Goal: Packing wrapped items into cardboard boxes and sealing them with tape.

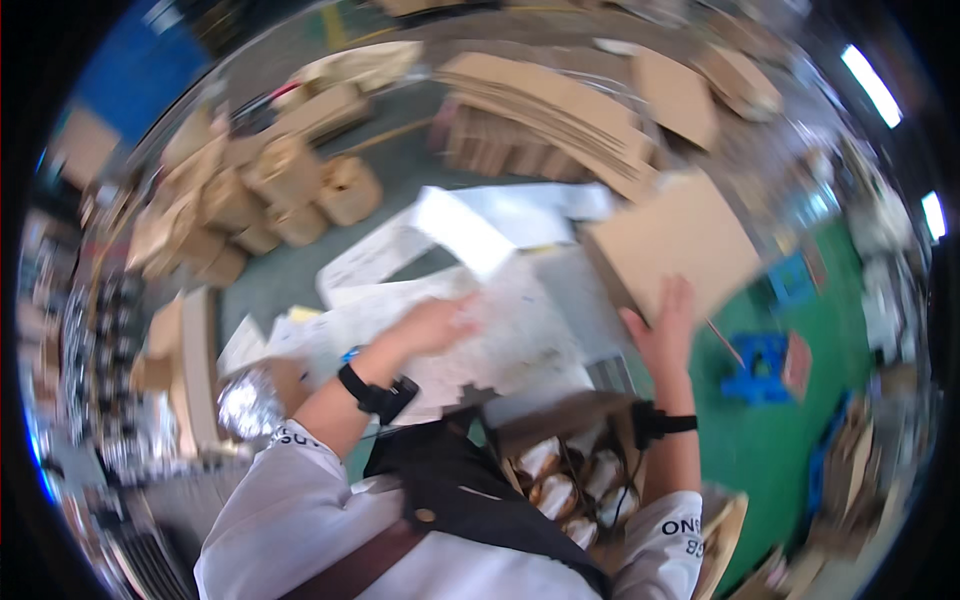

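Observation:
My left hand (438, 324), smeared by motion, is over a white-covered table (520, 320); its fingers do not show clearly. Just beyond it a bright white sheet (465, 235) lies or hangs at a slant, and I cannot tell whether the hand touches it. With fingers stretched upward, my right hand (668, 330) lies against the near side of a closed brown cardboard box (690, 245). Close to my body, between the forearms, stands an open cardboard box (545, 415) holding several white-and-brown wrapped items (555, 495).
Brown paper-wrapped bundles (290, 175) stand beyond the table at left. Stacked flat cardboard (545, 100) lies at the far side. A foil-wrapped object (250, 402) sits by my left elbow. On the green floor (740, 470) at right is a blue stool-like object (760, 368).

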`<state>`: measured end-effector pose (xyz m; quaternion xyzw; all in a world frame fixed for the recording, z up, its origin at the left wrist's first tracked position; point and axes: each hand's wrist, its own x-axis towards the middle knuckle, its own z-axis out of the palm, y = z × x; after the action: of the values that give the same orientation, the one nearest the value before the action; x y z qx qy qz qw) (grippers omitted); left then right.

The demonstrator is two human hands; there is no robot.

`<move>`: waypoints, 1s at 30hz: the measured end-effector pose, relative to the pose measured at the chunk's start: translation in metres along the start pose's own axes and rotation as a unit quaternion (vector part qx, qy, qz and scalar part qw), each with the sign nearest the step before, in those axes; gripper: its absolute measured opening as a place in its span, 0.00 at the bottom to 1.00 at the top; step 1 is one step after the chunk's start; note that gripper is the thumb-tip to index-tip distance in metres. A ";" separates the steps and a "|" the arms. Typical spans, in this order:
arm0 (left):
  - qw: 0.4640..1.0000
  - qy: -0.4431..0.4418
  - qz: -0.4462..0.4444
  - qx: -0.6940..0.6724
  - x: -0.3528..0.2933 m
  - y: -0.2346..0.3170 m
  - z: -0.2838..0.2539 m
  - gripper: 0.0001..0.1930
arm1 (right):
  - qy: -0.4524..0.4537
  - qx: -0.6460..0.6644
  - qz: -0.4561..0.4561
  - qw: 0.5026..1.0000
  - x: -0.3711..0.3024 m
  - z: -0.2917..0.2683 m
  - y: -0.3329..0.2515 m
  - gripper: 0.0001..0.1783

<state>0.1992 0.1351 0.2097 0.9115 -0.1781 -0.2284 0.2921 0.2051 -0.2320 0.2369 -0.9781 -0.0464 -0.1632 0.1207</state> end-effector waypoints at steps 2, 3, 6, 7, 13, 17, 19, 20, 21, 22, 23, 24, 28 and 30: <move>0.983 -0.098 0.033 -0.152 -0.044 0.022 -0.015 0.24 | -0.054 -0.071 0.027 0.996 -0.003 0.055 0.054 0.54; 0.960 -0.134 0.052 -0.241 -0.071 0.028 -0.024 0.21 | -0.104 -0.117 0.065 0.986 -0.004 0.067 0.056 0.54; 0.967 -0.046 -0.086 -0.234 -0.148 0.002 -0.046 0.15 | -0.062 -0.187 0.010 0.980 -0.002 0.070 0.062 0.47; 0.965 0.091 -0.163 -0.184 -0.171 -0.022 -0.044 0.11 | -0.033 -0.195 -0.029 0.980 -0.003 0.071 0.071 0.45; 0.764 0.359 -0.525 0.109 -0.278 -0.137 -0.016 0.27 | -0.048 -0.218 -0.025 0.974 0.005 0.074 0.051 0.44; 0.760 0.317 -0.560 0.085 -0.281 -0.134 -0.020 0.29 | -0.033 -0.213 -0.051 0.975 0.002 0.076 0.055 0.44; 0.768 0.302 -0.562 0.057 -0.284 -0.136 -0.014 0.23 | -0.033 -0.205 -0.050 0.977 0.001 0.076 0.056 0.44; 0.766 0.302 -0.565 0.057 -0.288 -0.139 -0.009 0.23 | -0.035 -0.204 -0.054 0.977 0.001 0.075 0.056 0.44; 0.765 0.322 -0.558 0.028 -0.291 -0.142 -0.006 0.20 | -0.034 -0.206 -0.043 0.977 0.000 0.074 0.054 0.44; 0.762 0.341 -0.550 0.000 -0.295 -0.144 -0.004 0.17 | -0.033 -0.207 -0.033 0.977 0.000 0.074 0.051 0.44; 0.760 0.342 -0.553 0.001 -0.300 -0.141 -0.005 0.17 | -0.035 -0.204 -0.036 0.978 0.002 0.074 0.047 0.44; 0.759 0.367 -0.537 -0.041 -0.305 -0.134 -0.009 0.14 | -0.044 -0.214 -0.014 0.976 0.003 0.068 0.041 0.45; 0.761 0.540 -0.358 0.034 -0.325 -0.134 -0.014 0.10 | -0.048 -0.213 0.004 0.976 0.004 0.069 0.043 0.44; 0.750 0.558 -0.356 -0.005 -0.330 -0.134 -0.019 0.10 | -0.047 -0.216 -0.001 0.975 0.003 0.070 0.048 0.44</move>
<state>-0.0403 0.3975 0.2447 0.8730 0.3544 0.2322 0.2415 0.2361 -0.2604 0.1628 -0.9876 -0.0165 -0.1234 -0.0959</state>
